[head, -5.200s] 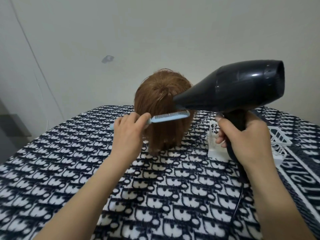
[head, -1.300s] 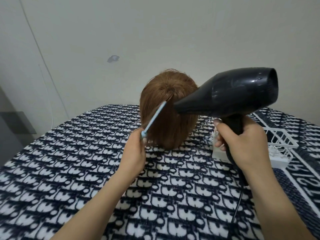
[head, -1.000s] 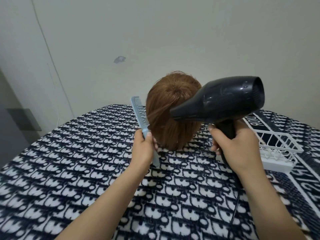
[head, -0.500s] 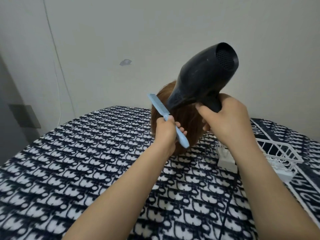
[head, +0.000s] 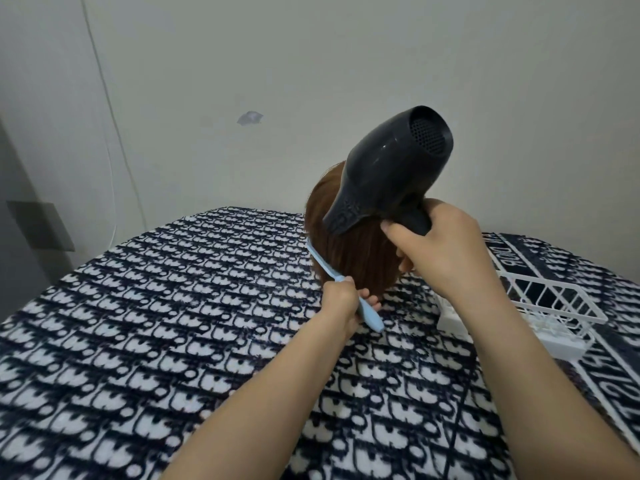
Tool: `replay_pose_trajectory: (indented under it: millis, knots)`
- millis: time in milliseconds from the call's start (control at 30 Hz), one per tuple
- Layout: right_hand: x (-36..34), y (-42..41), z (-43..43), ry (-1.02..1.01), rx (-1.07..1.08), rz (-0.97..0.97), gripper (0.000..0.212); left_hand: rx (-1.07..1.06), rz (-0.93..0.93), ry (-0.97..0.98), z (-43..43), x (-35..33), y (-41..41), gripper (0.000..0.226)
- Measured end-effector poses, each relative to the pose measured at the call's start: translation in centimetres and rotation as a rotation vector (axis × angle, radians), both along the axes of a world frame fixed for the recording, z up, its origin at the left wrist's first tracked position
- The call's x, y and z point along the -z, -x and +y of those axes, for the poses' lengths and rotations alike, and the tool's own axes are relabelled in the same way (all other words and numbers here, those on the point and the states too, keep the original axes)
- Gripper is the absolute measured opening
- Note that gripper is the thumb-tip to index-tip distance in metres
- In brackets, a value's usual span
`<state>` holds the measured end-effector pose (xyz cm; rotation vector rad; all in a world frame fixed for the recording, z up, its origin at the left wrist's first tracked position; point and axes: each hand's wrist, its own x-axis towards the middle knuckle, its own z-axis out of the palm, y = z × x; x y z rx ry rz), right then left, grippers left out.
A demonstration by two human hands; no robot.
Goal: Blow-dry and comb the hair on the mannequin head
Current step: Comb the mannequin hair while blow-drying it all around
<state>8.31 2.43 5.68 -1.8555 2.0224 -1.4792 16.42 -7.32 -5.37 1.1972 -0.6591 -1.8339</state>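
The mannequin head with straight brown hair (head: pixel 353 258) stands on the patterned cloth, its back toward me. My left hand (head: pixel 341 303) grips the handle of a light blue comb (head: pixel 369 315), whose toothed end lies against the lower left side of the hair. My right hand (head: pixel 440 251) grips the handle of a black hair dryer (head: pixel 388 171) held above and in front of the head. The dryer's nozzle points down-left at the hair and its rear grille faces up and to the right. Most of the head's top is hidden behind the dryer.
A black-and-white patterned cloth (head: pixel 173 323) covers the table. A white wire basket (head: pixel 554 306) sits right of the head, partly behind my right arm. The dryer's black cord (head: pixel 457 414) trails down over the cloth. A pale wall stands close behind.
The comb has slid down the left side of the hair, from near the top to the lower ends. The dryer stays raised over the head, nozzle angled down.
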Motion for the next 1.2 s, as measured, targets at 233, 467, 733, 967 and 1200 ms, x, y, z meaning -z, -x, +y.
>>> replay_pose_trajectory:
  millis: [233,467,733,967,1200]
  knots:
    - [0.9,0.3,0.0,-0.055,-0.004,-0.012,0.021,-0.028,0.135,-0.138,0.8,2.5,-0.4,0.021]
    - [1.6,0.7,0.3,-0.093,-0.010,-0.032,0.018,-0.081,0.143,-0.218,-0.1,3.9,-1.7,0.026]
    - [1.5,1.6,1.5,-0.160,0.023,-0.025,0.015,-0.210,0.001,0.020,-0.7,5.0,-4.1,0.019]
    - [1.0,2.3,3.1,-0.072,0.186,0.040,0.026,-0.206,-0.378,0.751,0.3,2.2,-6.1,0.012]
    - [0.7,2.7,3.9,-0.041,0.127,-0.054,0.021,-0.111,-0.731,1.100,-0.4,0.7,-7.1,0.016]
